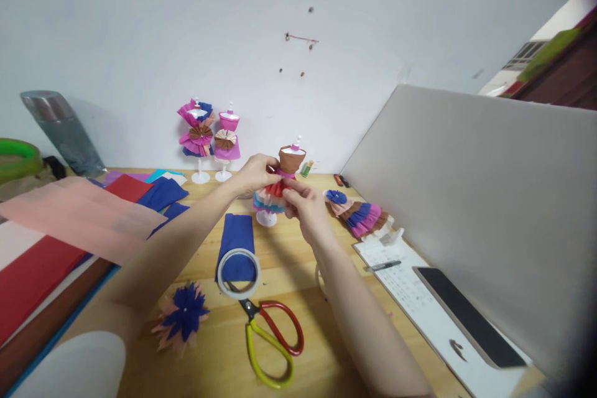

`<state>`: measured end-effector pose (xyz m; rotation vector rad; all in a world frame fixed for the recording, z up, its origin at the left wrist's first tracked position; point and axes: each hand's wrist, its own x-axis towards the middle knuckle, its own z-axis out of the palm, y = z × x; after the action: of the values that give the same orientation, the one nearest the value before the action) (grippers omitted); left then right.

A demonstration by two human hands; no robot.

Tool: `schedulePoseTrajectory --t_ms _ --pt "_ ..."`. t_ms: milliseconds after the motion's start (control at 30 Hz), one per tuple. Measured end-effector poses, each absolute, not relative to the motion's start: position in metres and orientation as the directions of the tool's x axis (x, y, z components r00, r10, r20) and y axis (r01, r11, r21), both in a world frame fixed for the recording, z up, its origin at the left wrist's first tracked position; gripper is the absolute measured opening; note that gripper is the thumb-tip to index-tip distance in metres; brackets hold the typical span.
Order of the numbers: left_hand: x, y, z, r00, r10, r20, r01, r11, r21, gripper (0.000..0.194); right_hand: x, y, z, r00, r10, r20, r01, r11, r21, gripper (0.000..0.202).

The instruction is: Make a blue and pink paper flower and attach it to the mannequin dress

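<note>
A small dress form [292, 161] on a white stand wears a brown bodice, a pink waist band and a ruffled skirt [269, 198] in red, peach and blue. It leans slightly to the right. My left hand [258, 173] pinches the waist from the left side. On the right side, my right hand [303, 199] has its fingers closed at the waist and upper skirt. The fingertips hide part of the band. In front lie a folded blue crepe paper [237, 233], a tape roll [220, 270] on it, and scissors [273, 336] with red and yellow handles.
Two dressed forms [196, 137] stand by the wall. Crepe paper sheets [84, 214] cover the left side, near a bottle [65, 130]. A blue-and-peach paper flower [184, 314] lies in front. At right are a ruffled dress piece [361, 214], a whiteboard [405, 298], and a grey panel [476, 199].
</note>
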<state>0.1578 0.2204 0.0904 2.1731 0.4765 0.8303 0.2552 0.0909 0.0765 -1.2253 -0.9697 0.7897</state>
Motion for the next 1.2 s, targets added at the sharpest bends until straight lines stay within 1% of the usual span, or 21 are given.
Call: schedulePoseTrajectory --t_ms 67,133,200,267,333,367,400,467,633,767,900,967,1033,1133,1200 --pt "0.159 0.219 0.090 0.722 0.558 0.408 0.070 -0.647 0.759 0.018 0.254 0.090 0.076 0.389 0.899 0.201 0.126 0.165 -0.978 0.025" --pt "0.159 0.218 0.090 0.723 0.560 0.406 0.068 -0.642 0.764 0.019 0.253 0.090 0.073 0.378 0.888 0.262 0.298 0.151 -0.942 0.022" --pt "0.159 0.218 0.091 0.717 0.565 0.408 0.067 -0.638 0.767 0.020 0.253 0.088 0.070 0.373 0.847 0.378 0.529 0.141 -0.837 0.022" --pt "0.158 0.219 0.092 0.710 0.570 0.413 0.064 -0.637 0.768 0.018 0.255 0.086 0.068 0.364 0.784 0.503 0.731 0.094 -0.676 0.027" --pt "0.155 0.221 0.092 0.707 0.571 0.416 0.058 -0.634 0.771 0.014 0.258 0.085 0.067 0.358 0.737 0.574 0.828 0.033 -0.560 0.034" --pt "0.154 0.222 0.092 0.709 0.570 0.415 0.052 -0.630 0.775 0.013 0.260 0.085 0.067 0.362 0.723 0.589 0.843 0.015 -0.537 0.036" --pt "0.153 0.223 0.092 0.712 0.568 0.413 0.046 -0.625 0.779 0.013 0.262 0.086 0.067 0.369 0.713 0.595 0.845 0.009 -0.535 0.036" --pt "0.150 0.223 0.092 0.721 0.561 0.406 0.034 -0.614 0.788 0.015 0.266 0.089 0.068 0.388 0.699 0.601 0.822 0.032 -0.568 0.038" --pt "0.147 0.223 0.090 0.732 0.551 0.402 0.007 -0.596 0.803 0.022 0.269 0.105 0.069 0.460 0.709 0.534 0.700 0.080 -0.709 0.047" --pt "0.148 0.222 0.090 0.731 0.549 0.406 -0.004 -0.592 0.806 0.023 0.268 0.114 0.067 0.464 0.718 0.519 0.695 0.069 -0.716 0.039" --pt "0.148 0.221 0.091 0.730 0.548 0.408 0.017 -0.612 0.791 0.022 0.271 0.119 0.064 0.509 0.681 0.526 0.683 0.052 -0.729 0.041" --pt "0.148 0.222 0.091 0.727 0.548 0.413 0.015 -0.614 0.789 0.021 0.275 0.124 0.060 0.529 0.657 0.536 0.668 0.067 -0.741 0.039" --pt "0.149 0.224 0.090 0.726 0.545 0.418 0.004 -0.612 0.791 0.020 0.280 0.130 0.056 0.553 0.651 0.520 0.607 0.113 -0.787 0.036" --pt "0.149 0.228 0.087 0.730 0.538 0.422 -0.019 -0.601 0.799 0.020 0.285 0.138 0.051 0.569 0.709 0.418 0.404 0.202 -0.892 0.036" --pt "0.149 0.230 0.085 0.732 0.537 0.419 -0.037 -0.583 0.812 0.021 0.287 0.141 0.049 0.550 0.750 0.367 0.302 0.231 -0.925 0.039"
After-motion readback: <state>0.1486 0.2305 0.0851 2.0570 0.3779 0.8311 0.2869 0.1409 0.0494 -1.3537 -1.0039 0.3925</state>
